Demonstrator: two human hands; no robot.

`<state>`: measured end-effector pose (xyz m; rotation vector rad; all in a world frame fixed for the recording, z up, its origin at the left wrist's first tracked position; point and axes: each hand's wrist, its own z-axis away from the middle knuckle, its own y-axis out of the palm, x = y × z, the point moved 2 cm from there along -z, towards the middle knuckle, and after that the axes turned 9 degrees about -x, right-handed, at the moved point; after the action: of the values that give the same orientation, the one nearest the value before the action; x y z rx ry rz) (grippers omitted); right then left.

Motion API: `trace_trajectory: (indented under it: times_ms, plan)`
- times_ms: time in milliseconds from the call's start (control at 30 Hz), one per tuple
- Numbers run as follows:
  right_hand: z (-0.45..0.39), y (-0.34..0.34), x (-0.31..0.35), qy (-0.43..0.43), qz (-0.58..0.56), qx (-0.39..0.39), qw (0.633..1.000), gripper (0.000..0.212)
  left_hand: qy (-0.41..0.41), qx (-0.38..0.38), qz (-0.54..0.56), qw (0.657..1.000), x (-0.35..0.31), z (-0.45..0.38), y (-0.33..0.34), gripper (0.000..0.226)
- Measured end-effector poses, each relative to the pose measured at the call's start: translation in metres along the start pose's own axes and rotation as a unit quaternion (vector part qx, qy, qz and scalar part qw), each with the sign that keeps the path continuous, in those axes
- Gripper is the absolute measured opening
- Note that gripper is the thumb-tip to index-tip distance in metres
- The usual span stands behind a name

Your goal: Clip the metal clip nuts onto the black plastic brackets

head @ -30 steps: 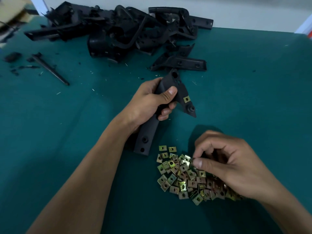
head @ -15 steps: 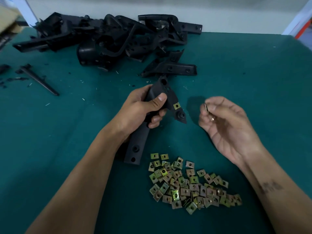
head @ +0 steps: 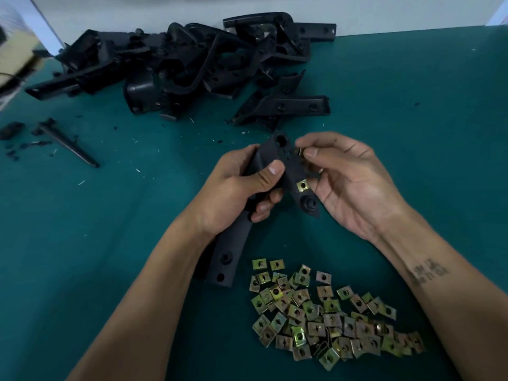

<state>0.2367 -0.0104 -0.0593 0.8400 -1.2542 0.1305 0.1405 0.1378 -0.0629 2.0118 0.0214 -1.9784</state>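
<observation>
1. My left hand (head: 236, 193) grips the bracket (head: 270, 171), above the nut pile (head: 330, 314).
2. My right hand (head: 346, 177) pinches a clip nut (head: 300, 152) at the bracket's upper edge, apparently unseated; another nut (head: 302, 185) sits clipped below.
3. Next I push it home.

A: Wide look down here, and a teal-green cover runs across the whole bench (head: 412, 138), matte, with only a soft sheen.

B: Pale wall (head: 132, 12) along the far edge, plain and whitish (a touch bluish in this light).

A: Upper left, a light post (head: 45, 26) slants down toward the bench, and a blurred tan box (head: 16, 61) sits beside it.

B: Even, dim light, soft shadows.
</observation>
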Motion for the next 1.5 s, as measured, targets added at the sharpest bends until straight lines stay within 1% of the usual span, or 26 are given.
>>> trace_trajectory:
  times_ms: [67, 167, 233, 300, 700, 800, 933, 1033, 1133, 1333, 1500]
  plan:
    - [-0.001, 0.000, -0.001, -0.002, 0.002, -0.012, 1.000, 0.018, -0.003, -0.001, 0.002, 1.000, 0.000, 0.000, 0.000, 0.027]
    - [-0.003, -0.001, -0.002, -0.004, 0.007, -0.036, 0.999, 0.028, -0.007, -0.005, 0.006, 1.000, 0.001, 0.000, -0.001, 0.032]
    - [-0.002, -0.001, -0.002, -0.004, 0.004, -0.045, 0.999, 0.024, -0.007, -0.005, 0.007, 1.000, 0.001, 0.000, -0.001, 0.032]
    - [-0.001, -0.001, -0.001, -0.001, 0.000, -0.051, 0.999, 0.020, -0.007, -0.002, 0.008, 1.000, 0.001, 0.000, -0.001, 0.026]
    - [0.006, 0.010, -0.002, -0.006, -0.042, -0.028, 0.999, 0.021, -0.004, 0.008, 0.024, 1.000, 0.001, 0.001, -0.002, 0.020]
    - [0.006, 0.009, -0.004, -0.022, -0.036, -0.048, 0.998, 0.020, -0.005, 0.011, 0.029, 1.000, 0.001, 0.000, -0.002, 0.023]
    - [0.003, 0.005, -0.003, -0.043, -0.012, -0.083, 0.996, 0.026, -0.001, 0.016, 0.030, 0.999, 0.001, -0.001, -0.003, 0.024]
    - [0.003, 0.003, -0.001, -0.063, -0.001, -0.084, 0.994, 0.029, -0.002, 0.016, 0.030, 0.999, 0.001, -0.001, -0.003, 0.028]
    - [0.004, 0.003, -0.002, -0.062, -0.001, -0.088, 0.994, 0.024, -0.001, 0.015, 0.025, 1.000, 0.001, -0.001, -0.003, 0.028]
    - [0.006, 0.002, 0.003, -0.038, 0.022, -0.059, 0.997, 0.011, 0.001, 0.009, 0.020, 1.000, 0.001, -0.001, -0.003, 0.020]
    - [0.006, 0.000, 0.005, -0.036, -0.011, -0.060, 0.997, 0.012, 0.000, 0.007, 0.019, 1.000, 0.001, 0.000, -0.003, 0.018]
